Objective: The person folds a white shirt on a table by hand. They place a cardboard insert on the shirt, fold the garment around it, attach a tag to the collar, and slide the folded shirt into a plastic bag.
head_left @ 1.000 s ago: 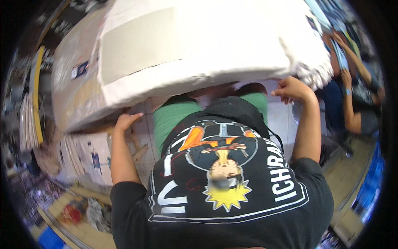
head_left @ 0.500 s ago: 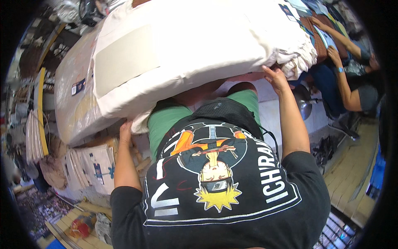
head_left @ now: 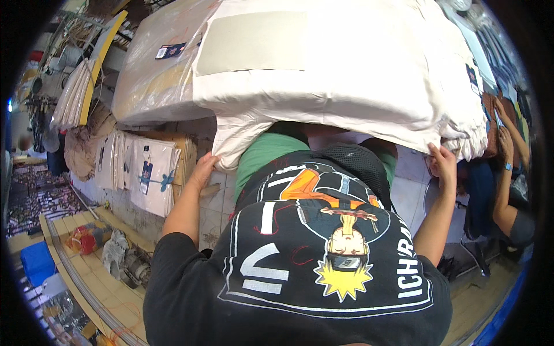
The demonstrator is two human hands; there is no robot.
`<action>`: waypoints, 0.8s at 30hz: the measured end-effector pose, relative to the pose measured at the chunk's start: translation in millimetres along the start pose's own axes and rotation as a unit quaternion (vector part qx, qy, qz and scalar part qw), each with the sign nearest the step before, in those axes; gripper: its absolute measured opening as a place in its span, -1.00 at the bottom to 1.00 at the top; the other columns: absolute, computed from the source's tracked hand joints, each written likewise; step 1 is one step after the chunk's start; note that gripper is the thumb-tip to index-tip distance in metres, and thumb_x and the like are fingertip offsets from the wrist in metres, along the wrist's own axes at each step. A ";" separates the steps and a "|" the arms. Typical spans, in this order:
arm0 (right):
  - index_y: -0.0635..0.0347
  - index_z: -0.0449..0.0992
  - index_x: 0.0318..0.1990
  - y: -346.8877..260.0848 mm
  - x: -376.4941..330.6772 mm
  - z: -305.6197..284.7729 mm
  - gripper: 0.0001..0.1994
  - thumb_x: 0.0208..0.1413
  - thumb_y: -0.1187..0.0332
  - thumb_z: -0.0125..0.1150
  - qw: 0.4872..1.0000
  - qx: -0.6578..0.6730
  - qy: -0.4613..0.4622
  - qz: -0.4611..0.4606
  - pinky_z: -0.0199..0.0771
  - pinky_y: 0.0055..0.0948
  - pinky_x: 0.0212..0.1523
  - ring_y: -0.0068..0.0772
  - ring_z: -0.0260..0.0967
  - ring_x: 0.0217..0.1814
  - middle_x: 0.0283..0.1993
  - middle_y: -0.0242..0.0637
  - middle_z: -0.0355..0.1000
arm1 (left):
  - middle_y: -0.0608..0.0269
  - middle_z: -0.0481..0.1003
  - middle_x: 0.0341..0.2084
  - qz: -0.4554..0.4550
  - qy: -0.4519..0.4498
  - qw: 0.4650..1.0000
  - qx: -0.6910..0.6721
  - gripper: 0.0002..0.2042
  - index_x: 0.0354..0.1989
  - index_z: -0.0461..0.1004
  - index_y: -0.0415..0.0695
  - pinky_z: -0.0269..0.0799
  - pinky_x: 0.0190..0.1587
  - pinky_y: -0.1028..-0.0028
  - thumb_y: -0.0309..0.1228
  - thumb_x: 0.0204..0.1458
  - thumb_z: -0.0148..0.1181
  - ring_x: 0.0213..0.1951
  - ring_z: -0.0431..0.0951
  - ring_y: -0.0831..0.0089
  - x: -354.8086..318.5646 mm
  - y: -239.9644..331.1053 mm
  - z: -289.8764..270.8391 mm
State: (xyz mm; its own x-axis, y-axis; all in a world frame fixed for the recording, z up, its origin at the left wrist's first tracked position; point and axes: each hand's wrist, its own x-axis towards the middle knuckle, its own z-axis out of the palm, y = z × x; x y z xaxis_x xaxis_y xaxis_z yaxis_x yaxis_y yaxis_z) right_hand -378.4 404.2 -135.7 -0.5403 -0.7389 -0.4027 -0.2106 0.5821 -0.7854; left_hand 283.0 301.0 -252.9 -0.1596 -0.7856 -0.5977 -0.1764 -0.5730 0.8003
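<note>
A cream garment is spread over the padded table in front of me, with a flat beige board lying on it. Its near edge hangs off the table toward my lap. My left hand is closed on a hanging corner of this cloth, just below the table's edge. On the right, my right hand pinches the near edge of the garment beside a bunched, rumpled part of the cloth. Between the two hands the edge is stretched.
Left of the garment lies a clear plastic wrap with a dark tag. Packed folded garments stand low at left, near a yellow-edged rack. At far right a co-worker's hands rest by brown cloth. A wooden bench holds a machine.
My view has turned left. Both hands now grip the cloth's near edge; the left one has pulled a corner outward and down from the table.
</note>
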 end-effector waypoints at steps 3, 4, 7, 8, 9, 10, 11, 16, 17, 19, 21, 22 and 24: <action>0.18 0.53 -0.48 -8.7 -0.9 -17.0 -0.81 0.04 0.29 0.30 0.981 -0.040 0.106 -0.159 0.14 -0.67 -0.52 -0.76 0.19 -0.52 -0.61 -0.57 0.27 | 0.25 0.47 -0.11 0.017 -0.031 0.998 -0.044 -0.65 0.01 0.36 -0.16 0.28 0.05 0.46 -0.35 0.04 0.16 -0.04 0.41 0.49 -17.9 38.4 -5.7; 0.27 0.57 -0.34 -25.6 -3.4 -8.1 -0.83 0.05 0.33 0.28 0.932 -0.060 0.164 -0.318 0.27 -0.64 -0.28 -0.67 0.27 -0.33 -0.43 -0.46 0.40 | 0.23 0.44 -0.06 0.021 -0.027 0.998 -0.057 -0.62 0.03 0.32 -0.16 0.27 0.08 0.44 -0.37 0.03 0.17 -0.01 0.40 0.47 -24.6 50.5 -21.2; 0.30 0.57 -0.21 -85.7 -10.9 1.3 -0.78 0.11 0.32 0.19 0.894 -0.048 0.202 -0.397 0.25 -0.58 -0.01 -0.57 0.30 -0.12 -0.20 -0.37 0.46 | 0.17 0.33 0.07 0.152 -0.068 0.979 -0.115 -0.44 0.23 0.15 -0.19 0.25 0.15 0.40 -0.42 0.01 0.13 0.06 0.38 0.39 -57.7 147.8 -27.3; 0.30 0.58 -0.20 -110.6 -15.2 3.1 -0.77 0.12 0.31 0.17 0.909 -0.021 0.190 -0.369 0.25 -0.57 0.01 -0.55 0.31 -0.10 -0.18 -0.37 0.47 | 0.15 0.37 0.04 0.185 -0.090 0.971 -0.125 -0.35 0.30 0.04 -0.19 0.30 0.12 0.37 -0.37 0.01 0.12 0.02 0.42 0.35 -60.7 178.0 -29.4; 0.30 0.58 -0.20 -125.2 -8.8 5.8 -0.76 0.14 0.29 0.15 0.924 0.014 0.173 -0.340 0.24 -0.56 0.04 -0.54 0.33 -0.09 -0.17 -0.36 0.48 | 0.11 0.42 -0.01 0.208 -0.162 0.953 -0.152 -0.29 0.34 -0.07 -0.19 0.36 0.08 0.35 -0.32 0.01 0.11 -0.04 0.47 0.31 -68.5 212.1 -25.9; 0.33 0.57 -0.21 -125.1 15.2 -5.4 -0.72 0.16 0.26 0.11 0.922 0.036 0.144 -0.357 0.27 -0.56 -0.01 -0.56 0.35 -0.13 -0.23 -0.37 0.49 | 0.07 0.45 -0.07 0.241 -0.174 0.939 -0.174 -0.24 0.34 -0.12 -0.19 0.40 0.04 0.31 -0.29 0.01 0.12 -0.07 0.50 0.28 -64.8 238.6 -23.0; 0.35 0.55 -0.18 -124.2 43.5 -22.0 -0.71 0.18 0.26 0.09 0.937 0.042 0.129 -0.323 0.27 -0.56 0.00 -0.55 0.35 -0.09 -0.18 -0.32 0.49 | 0.02 0.45 -0.06 0.264 -0.212 0.920 -0.199 -0.24 0.35 -0.13 -0.17 0.41 0.04 0.26 -0.28 0.01 0.13 -0.05 0.50 0.24 -52.6 265.0 -25.1; 0.29 0.56 -0.22 -161.0 136.0 -22.7 -0.74 0.11 0.24 0.21 0.942 0.161 0.111 -0.272 0.30 -0.67 -0.26 -0.67 0.36 -0.30 -0.33 -0.42 0.48 | 0.07 0.38 0.07 0.282 -0.285 0.864 -0.304 -0.53 0.28 0.09 -0.16 0.36 0.11 0.14 -0.26 0.22 -0.13 0.07 0.42 0.24 41.7 391.7 -20.7; 0.29 0.56 -0.21 -159.4 159.4 -19.5 -0.70 0.07 0.21 0.25 0.946 0.163 0.100 -0.261 0.30 -0.65 -0.24 -0.65 0.36 -0.29 -0.32 -0.41 0.49 | 0.08 0.35 0.09 0.237 -0.437 0.843 -0.206 -0.53 0.24 0.15 -0.18 0.31 0.14 0.13 -0.16 0.24 -0.18 0.10 0.39 0.27 77.0 409.0 -43.9; 0.28 0.57 -0.18 -168.0 161.2 -1.4 -0.64 0.01 0.16 0.30 0.973 0.077 0.136 -0.172 0.29 -0.64 -0.13 -0.56 0.36 -0.17 -0.24 -0.33 0.50 | 0.08 0.36 0.08 0.200 -0.139 0.955 -0.168 -0.39 0.20 0.21 -0.18 0.29 0.11 0.22 0.08 0.16 -0.14 0.10 0.39 0.30 127.9 404.6 -40.8; 0.23 0.53 -0.06 -167.1 151.6 12.8 -0.66 0.04 0.25 0.27 0.974 0.004 0.153 -0.165 0.25 -0.64 -0.03 -0.52 0.33 -0.04 -0.14 -0.29 0.49 | 0.07 0.38 0.06 0.178 0.157 0.971 0.028 -0.32 0.17 0.25 -0.18 0.27 0.09 0.34 0.17 0.09 -0.08 0.06 0.41 0.33 141.4 383.1 -17.0; 0.22 0.50 -0.02 -159.1 153.4 14.0 -0.65 0.05 0.29 0.25 0.972 -0.012 0.145 -0.187 0.26 -0.64 -0.03 -0.53 0.33 -0.05 -0.12 -0.29 0.48 | 0.06 0.39 0.05 0.187 0.219 0.944 0.158 -0.30 0.15 0.29 -0.19 0.25 0.09 0.41 0.19 0.07 -0.05 0.04 0.42 0.33 155.0 362.5 -12.1; 0.21 0.45 0.06 -145.4 153.3 14.7 -0.63 0.07 0.37 0.20 0.965 -0.039 0.122 -0.228 0.27 -0.65 -0.05 -0.54 0.34 -0.06 -0.09 -0.30 0.47 | 0.11 0.43 -0.01 0.195 0.177 0.930 0.258 -0.39 0.09 0.38 -0.16 0.27 0.05 0.40 0.11 0.05 0.06 -0.03 0.45 0.33 150.8 325.3 -12.5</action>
State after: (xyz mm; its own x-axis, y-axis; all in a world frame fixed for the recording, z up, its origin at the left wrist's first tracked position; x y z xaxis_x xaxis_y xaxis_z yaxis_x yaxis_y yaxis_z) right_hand -418.7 201.3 -90.2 -0.5506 -0.8279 0.1069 -0.5277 0.2460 -0.8130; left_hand 213.7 -6.8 -82.0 0.0042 -0.9900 -0.1407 -0.6289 -0.1120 0.7694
